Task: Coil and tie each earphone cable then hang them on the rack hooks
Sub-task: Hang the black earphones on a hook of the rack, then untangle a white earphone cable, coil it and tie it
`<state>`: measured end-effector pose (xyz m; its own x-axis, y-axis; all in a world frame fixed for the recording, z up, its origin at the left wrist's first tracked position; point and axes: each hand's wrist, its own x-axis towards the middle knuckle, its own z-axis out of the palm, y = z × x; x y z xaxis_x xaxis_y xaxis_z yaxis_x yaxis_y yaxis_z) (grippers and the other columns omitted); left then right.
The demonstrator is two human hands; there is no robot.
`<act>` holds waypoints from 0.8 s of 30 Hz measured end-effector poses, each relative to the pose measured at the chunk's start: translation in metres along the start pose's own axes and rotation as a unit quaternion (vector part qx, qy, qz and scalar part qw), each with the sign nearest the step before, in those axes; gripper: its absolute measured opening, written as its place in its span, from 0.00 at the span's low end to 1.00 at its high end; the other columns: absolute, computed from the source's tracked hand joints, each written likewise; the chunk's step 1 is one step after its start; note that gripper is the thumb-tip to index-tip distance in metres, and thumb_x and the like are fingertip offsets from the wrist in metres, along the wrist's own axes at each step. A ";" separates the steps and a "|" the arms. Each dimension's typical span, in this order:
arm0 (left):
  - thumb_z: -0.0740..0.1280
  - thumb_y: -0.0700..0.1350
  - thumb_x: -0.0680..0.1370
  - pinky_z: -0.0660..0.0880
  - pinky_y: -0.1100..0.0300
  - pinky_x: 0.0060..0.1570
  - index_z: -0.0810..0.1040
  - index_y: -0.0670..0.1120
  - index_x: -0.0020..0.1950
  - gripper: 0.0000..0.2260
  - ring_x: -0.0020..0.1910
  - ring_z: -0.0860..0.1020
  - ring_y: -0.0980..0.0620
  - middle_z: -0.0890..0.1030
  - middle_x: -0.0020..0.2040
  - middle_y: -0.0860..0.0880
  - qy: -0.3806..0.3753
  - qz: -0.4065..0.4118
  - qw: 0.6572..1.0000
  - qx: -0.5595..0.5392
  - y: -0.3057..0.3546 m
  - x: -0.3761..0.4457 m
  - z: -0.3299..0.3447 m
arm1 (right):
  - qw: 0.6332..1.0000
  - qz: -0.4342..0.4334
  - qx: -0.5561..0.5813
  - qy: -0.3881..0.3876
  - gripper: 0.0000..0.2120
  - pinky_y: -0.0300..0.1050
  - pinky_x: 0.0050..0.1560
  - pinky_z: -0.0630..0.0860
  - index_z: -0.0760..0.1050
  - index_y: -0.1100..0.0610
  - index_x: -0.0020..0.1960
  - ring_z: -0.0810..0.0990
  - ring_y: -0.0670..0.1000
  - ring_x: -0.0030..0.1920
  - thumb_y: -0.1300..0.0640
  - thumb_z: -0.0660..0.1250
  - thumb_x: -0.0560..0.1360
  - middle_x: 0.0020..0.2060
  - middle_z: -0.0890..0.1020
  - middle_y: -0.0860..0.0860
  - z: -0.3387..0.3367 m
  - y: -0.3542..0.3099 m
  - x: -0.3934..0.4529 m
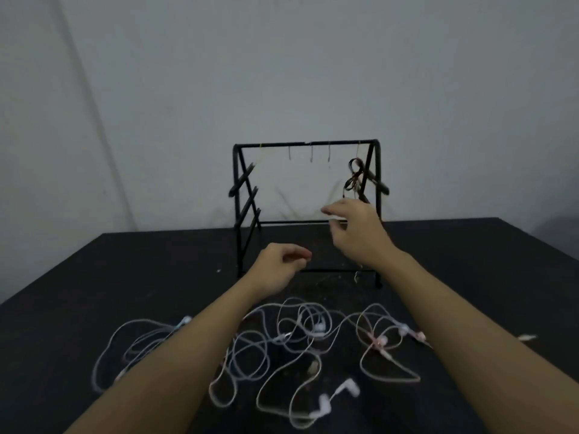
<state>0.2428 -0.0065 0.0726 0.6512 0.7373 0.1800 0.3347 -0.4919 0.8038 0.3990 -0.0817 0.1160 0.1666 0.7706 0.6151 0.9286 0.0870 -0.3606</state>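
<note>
The loose earphone cables (282,343) lie tangled on the near part of the black table (94,277), between the forearms and in front of the rack (307,211). One dark coiled earphone (354,177) already hangs from the rightmost hook at the right end of the top bar; three bare hooks (311,153) hang along the middle of the bar.

Handling, as a judgement: the cables are light, thin and limp, and hold no shape unaided. They overlap, so lifting one is likely to drag its neighbours. Take hold at a firm end: a white earbud (346,388) at the near edge, or a plug. Avoid pulling mid-loop, which may tighten the tangle.

Orientation: the heap has no single long axis; the loops run every way, spread mostly left to right. The hung coil points its long axis straight down.

The left hand (275,267) hovers low before the rack, fingers loosely curled, holding nothing. The right hand (354,230) is raised just below the hung coil, fingers relaxed and partly spread; blur hides whether it touches anything.
</note>
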 end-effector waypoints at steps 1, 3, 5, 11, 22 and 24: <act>0.65 0.38 0.77 0.75 0.62 0.51 0.79 0.43 0.57 0.10 0.52 0.80 0.54 0.82 0.52 0.47 -0.003 0.003 1.000 0.004 -0.004 -0.013 -0.005 | 1.000 0.005 0.002 -0.029 0.15 0.51 0.60 0.73 0.79 0.61 0.58 0.77 0.57 0.57 0.64 0.62 0.73 0.55 0.81 0.57 0.007 -0.009 -0.010; 0.65 0.38 0.77 0.75 0.62 0.51 0.80 0.44 0.56 0.09 0.50 0.80 0.55 0.83 0.51 0.48 -0.004 0.012 1.000 0.019 -0.013 -0.042 -0.019 | 0.997 0.018 0.006 -0.075 0.15 0.52 0.59 0.74 0.80 0.59 0.57 0.78 0.57 0.57 0.63 0.62 0.73 0.55 0.81 0.56 0.023 -0.030 -0.033; 0.66 0.40 0.77 0.74 0.63 0.53 0.81 0.45 0.55 0.09 0.50 0.80 0.57 0.83 0.49 0.50 0.003 0.022 0.999 0.045 -0.022 -0.070 -0.033 | 0.994 0.029 0.011 -0.104 0.15 0.49 0.59 0.74 0.81 0.57 0.56 0.79 0.56 0.56 0.63 0.61 0.73 0.54 0.82 0.56 0.037 -0.051 -0.056; 0.65 0.38 0.77 0.73 0.67 0.50 0.81 0.46 0.55 0.10 0.49 0.79 0.59 0.82 0.49 0.53 0.049 -0.001 0.994 0.095 -0.051 -0.132 -0.078 | 0.985 0.047 0.031 -0.161 0.14 0.47 0.57 0.76 0.81 0.54 0.54 0.80 0.54 0.53 0.60 0.61 0.73 0.53 0.82 0.53 0.080 -0.107 -0.096; 0.67 0.34 0.73 0.69 0.78 0.46 0.82 0.42 0.52 0.10 0.44 0.78 0.58 0.83 0.48 0.47 0.100 -0.054 0.986 0.125 -0.106 -0.161 -0.088 | 0.973 0.076 -0.054 -0.212 0.12 0.50 0.58 0.70 0.80 0.54 0.53 0.72 0.57 0.58 0.50 0.62 0.77 0.51 0.80 0.57 0.135 -0.155 -0.103; 0.67 0.35 0.73 0.67 0.81 0.42 0.82 0.43 0.53 0.10 0.44 0.77 0.58 0.83 0.47 0.48 0.101 -0.052 0.985 0.127 -0.110 -0.159 -0.083 | 0.965 0.105 -0.084 -0.226 0.14 0.50 0.57 0.70 0.78 0.57 0.54 0.72 0.58 0.59 0.49 0.64 0.76 0.53 0.79 0.59 0.145 -0.159 -0.101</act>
<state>0.0462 -0.0312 0.0024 0.4629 0.8550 0.2338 0.5687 -0.4888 0.6615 0.1866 -0.0816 0.0097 0.2310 0.9600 0.1584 0.9370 -0.1757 -0.3018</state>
